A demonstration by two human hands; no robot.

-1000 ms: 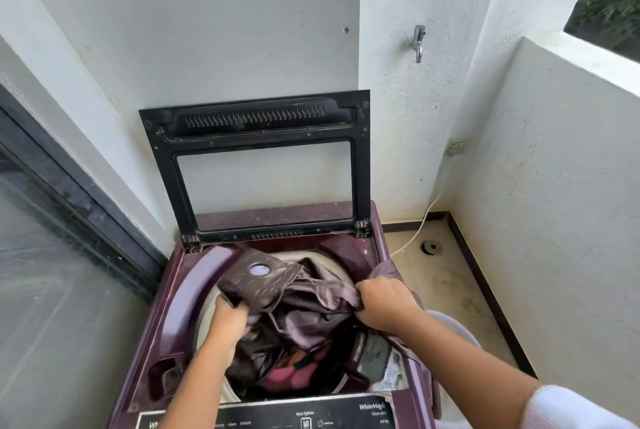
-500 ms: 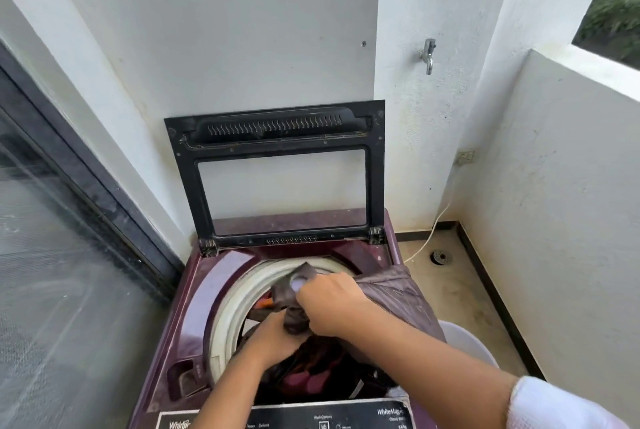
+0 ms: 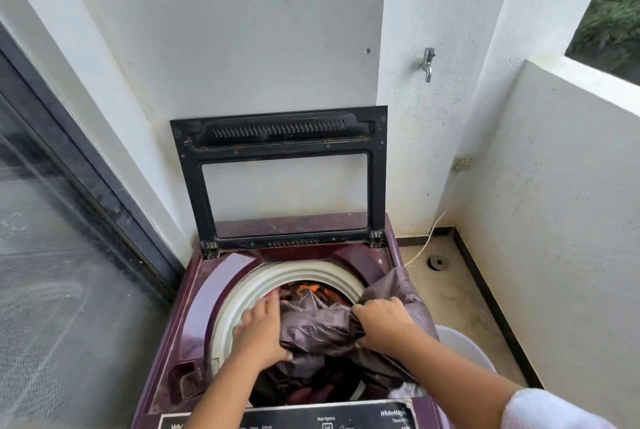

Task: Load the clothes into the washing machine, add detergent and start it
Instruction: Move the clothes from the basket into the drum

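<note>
A maroon top-load washing machine (image 3: 207,293) stands in the balcony corner with its black-framed lid (image 3: 278,137) raised against the wall. A shiny brown-purple garment (image 3: 322,328) lies bunched over the drum's pale ring (image 3: 249,293), part of it draped over the right rim. My left hand (image 3: 259,331) presses flat on the garment's left side inside the drum. My right hand (image 3: 384,324) is closed on a fold of it at the right. Orange and dark clothes (image 3: 308,288) show deeper in the drum. The control panel (image 3: 346,420) runs along the bottom edge.
A sliding glass door (image 3: 52,255) bounds the left. A wall tap (image 3: 428,63), a socket (image 3: 462,162) and a white cable are on the right wall. A white basket rim (image 3: 464,345) sits right of the machine, with a floor drain (image 3: 437,262) behind it.
The camera has tilted down and moved closer. My hands have separated: the left now presses the garment down in the drum, the right has shifted to the right rim, still gripping the cloth.
</note>
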